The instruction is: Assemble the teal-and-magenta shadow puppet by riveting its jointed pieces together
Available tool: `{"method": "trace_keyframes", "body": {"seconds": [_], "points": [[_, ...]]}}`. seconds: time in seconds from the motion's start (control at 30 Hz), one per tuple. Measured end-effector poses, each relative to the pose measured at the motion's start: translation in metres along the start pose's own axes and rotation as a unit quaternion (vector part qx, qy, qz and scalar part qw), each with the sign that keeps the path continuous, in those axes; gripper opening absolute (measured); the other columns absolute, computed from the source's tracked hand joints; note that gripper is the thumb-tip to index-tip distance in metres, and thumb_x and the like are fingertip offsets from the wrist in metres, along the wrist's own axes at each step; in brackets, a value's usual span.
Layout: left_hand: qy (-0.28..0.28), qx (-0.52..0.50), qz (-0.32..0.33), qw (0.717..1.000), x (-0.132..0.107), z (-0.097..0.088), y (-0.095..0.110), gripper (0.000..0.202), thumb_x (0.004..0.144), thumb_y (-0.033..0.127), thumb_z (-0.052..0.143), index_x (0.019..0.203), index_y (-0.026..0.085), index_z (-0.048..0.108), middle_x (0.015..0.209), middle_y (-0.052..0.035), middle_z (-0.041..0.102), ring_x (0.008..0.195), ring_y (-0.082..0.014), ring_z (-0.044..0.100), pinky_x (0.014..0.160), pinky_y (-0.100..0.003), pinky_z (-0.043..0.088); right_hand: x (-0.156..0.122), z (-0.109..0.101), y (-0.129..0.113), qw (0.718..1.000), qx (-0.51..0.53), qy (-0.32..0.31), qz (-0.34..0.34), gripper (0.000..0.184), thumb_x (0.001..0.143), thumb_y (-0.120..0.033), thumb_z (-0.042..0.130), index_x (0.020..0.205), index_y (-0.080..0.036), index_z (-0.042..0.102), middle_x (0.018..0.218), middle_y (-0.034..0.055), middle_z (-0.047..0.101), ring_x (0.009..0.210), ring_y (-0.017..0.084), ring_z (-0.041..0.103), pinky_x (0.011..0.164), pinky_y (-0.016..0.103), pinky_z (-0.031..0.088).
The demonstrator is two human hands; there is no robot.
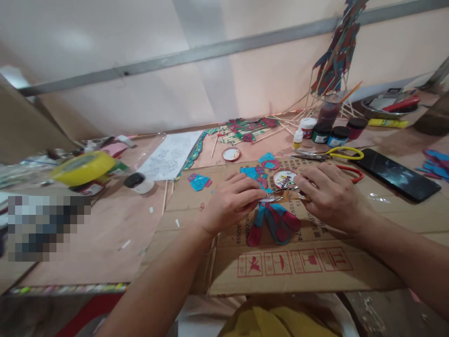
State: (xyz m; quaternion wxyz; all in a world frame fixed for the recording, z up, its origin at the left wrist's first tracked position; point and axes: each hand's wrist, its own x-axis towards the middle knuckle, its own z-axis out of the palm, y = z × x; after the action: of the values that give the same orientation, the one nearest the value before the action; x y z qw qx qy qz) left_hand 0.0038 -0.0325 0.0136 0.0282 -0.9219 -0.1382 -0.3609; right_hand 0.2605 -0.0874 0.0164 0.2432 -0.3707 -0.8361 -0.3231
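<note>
My left hand [235,199] and my right hand [324,194] face each other over the cardboard, fingers closed. Between their fingertips stretches a thin shiny piece [287,195] with a whitish left end; I cannot tell whether it is clear plastic or metal. Just below lies a blue and magenta painted cutout figure [277,227] with petal-like flaps, its middle partly hidden by the hands. A small dish of beads or gems [283,178] sits behind the fingers. From behind my right hand shows a red handle loop [356,173]. Left of my left hand is a loose blue painted piece [199,182].
Cardboard [224,276] covers the table front. Yellow-handled scissors [345,153], a black phone [400,175], paint jars [338,136] and a glue bottle [297,139] stand or lie right. Left are a yellow tape roll [82,167], a white jar [139,183] and a drawing [171,157]. Behind rises a stick frame [336,61].
</note>
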Motion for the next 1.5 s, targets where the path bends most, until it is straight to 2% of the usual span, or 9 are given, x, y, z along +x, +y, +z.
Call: {"method": "trace_keyframes", "body": {"seconds": [0.8,1.5], "points": [[-0.003,-0.028,-0.013,1.000,-0.0003,-0.0015,0.0029,0.016,0.087,0.010,0.066,0.099,0.020,0.067,0.089,-0.0033,0.072,0.079,-0.0142,0.063,0.073,-0.028,0.050,-0.0031,-0.0030,0.0034,0.999,-0.008,-0.040,-0.009,0.022,0.082,-0.009,0.056,0.100,-0.015,0.067,0.086,0.0106,0.065,0.081,0.025,0.049,0.073,0.037,0.039],[0.003,-0.009,-0.013,1.000,-0.0006,-0.0013,0.0045,0.015,0.088,0.011,0.064,0.098,0.022,0.067,0.087,-0.0027,0.073,0.079,-0.0140,0.065,0.074,-0.028,0.051,-0.0052,0.0030,0.0048,1.000,0.008,-0.023,0.010,0.024,0.085,-0.009,0.055,0.102,-0.016,0.070,0.087,0.0091,0.066,0.082,0.024,0.050,0.076,0.038,0.042]]}}
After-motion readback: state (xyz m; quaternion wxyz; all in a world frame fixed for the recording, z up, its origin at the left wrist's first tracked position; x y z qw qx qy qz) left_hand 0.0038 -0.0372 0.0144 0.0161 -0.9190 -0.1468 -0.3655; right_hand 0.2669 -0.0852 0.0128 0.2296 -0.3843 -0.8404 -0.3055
